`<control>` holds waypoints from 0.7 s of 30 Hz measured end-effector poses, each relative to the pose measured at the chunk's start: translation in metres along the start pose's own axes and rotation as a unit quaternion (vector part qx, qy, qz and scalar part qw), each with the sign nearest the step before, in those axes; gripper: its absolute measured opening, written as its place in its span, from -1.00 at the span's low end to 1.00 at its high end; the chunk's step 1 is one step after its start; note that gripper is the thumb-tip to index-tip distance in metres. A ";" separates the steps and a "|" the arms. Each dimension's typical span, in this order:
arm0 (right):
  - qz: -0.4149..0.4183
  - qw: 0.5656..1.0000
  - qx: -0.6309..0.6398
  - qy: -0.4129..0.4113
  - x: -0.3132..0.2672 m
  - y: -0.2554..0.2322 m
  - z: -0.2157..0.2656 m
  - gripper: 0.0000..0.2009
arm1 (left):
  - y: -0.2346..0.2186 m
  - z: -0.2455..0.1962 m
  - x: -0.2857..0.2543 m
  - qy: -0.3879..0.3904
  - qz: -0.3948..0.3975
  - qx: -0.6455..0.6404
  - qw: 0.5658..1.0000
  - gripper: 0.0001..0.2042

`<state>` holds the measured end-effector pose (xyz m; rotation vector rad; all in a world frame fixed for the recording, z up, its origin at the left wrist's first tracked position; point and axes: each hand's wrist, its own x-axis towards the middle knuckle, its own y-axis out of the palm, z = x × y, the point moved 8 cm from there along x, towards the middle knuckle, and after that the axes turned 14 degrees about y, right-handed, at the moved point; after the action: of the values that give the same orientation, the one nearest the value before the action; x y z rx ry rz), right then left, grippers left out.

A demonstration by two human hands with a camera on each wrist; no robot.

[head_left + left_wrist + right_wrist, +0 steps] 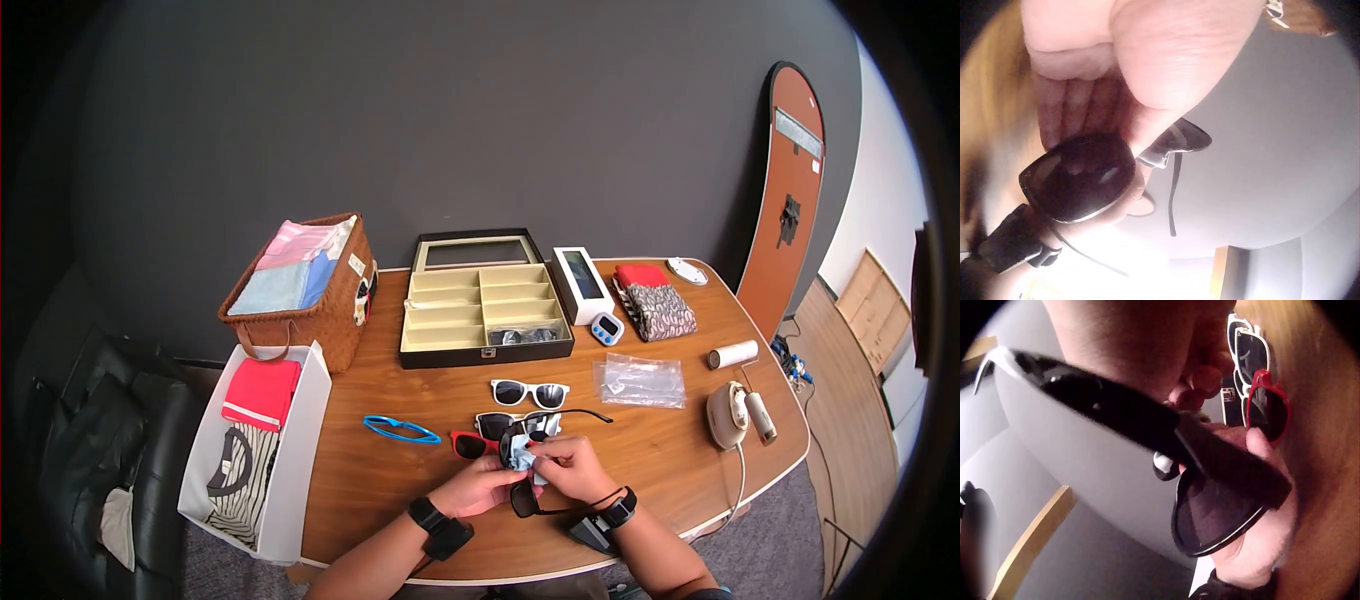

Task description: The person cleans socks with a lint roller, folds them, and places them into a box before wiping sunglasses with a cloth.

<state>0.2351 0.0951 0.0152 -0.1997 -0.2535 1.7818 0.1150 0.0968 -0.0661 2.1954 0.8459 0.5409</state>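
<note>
My left hand (478,487) grips a pair of black sunglasses (523,499) near the front of the table, arms unfolded. Between the fingers of my right hand (572,470) a light blue cloth (521,455) is pinched against the upper lens. One dark lens (1079,178) fills much of the left wrist view, and a wide black temple (1116,415) crosses the right wrist view. Just beyond the hands lie red sunglasses (468,446), partly covered by them, a white-framed pair (492,426) and another white pair (530,394). Blue glasses (400,430) lie to the left.
An open display case (440,356) with dark glasses in one compartment stands behind. At left are a wicker basket (330,340) and a white bin (315,400) of folded cloths. Clear plastic bags (642,381), a timer (606,328) and a corded white appliance (727,415) sit at right.
</note>
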 end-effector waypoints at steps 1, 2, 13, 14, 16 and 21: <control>0.029 0.999 0.027 0.020 0.000 0.001 -0.002 -0.78 | 0.000 0.003 0.001 -0.007 0.005 -0.003 1.000 -0.67; 0.027 0.999 0.026 0.021 -0.001 0.001 -0.002 -0.78 | 0.002 0.005 0.001 -0.015 0.010 -0.006 1.000 -0.66; 0.088 0.990 0.060 0.094 -0.001 0.015 -0.023 -0.83 | -0.008 0.012 0.001 -0.032 0.021 0.033 0.999 -0.63; 0.091 0.990 0.062 0.094 -0.001 0.012 -0.021 -0.83 | -0.006 0.013 0.001 -0.030 0.028 0.038 0.998 -0.63; 0.127 0.986 0.050 0.093 0.000 0.012 -0.016 -0.86 | -0.005 0.012 0.001 -0.030 0.034 0.044 0.998 -0.63; 0.118 0.984 0.105 0.086 -0.005 0.014 -0.011 -0.87 | -0.002 0.011 0.002 -0.042 0.032 0.061 0.997 -0.63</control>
<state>0.2264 0.0882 0.0009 -0.2380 0.0871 1.9982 0.1221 0.0941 -0.0749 2.3465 0.7848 0.4352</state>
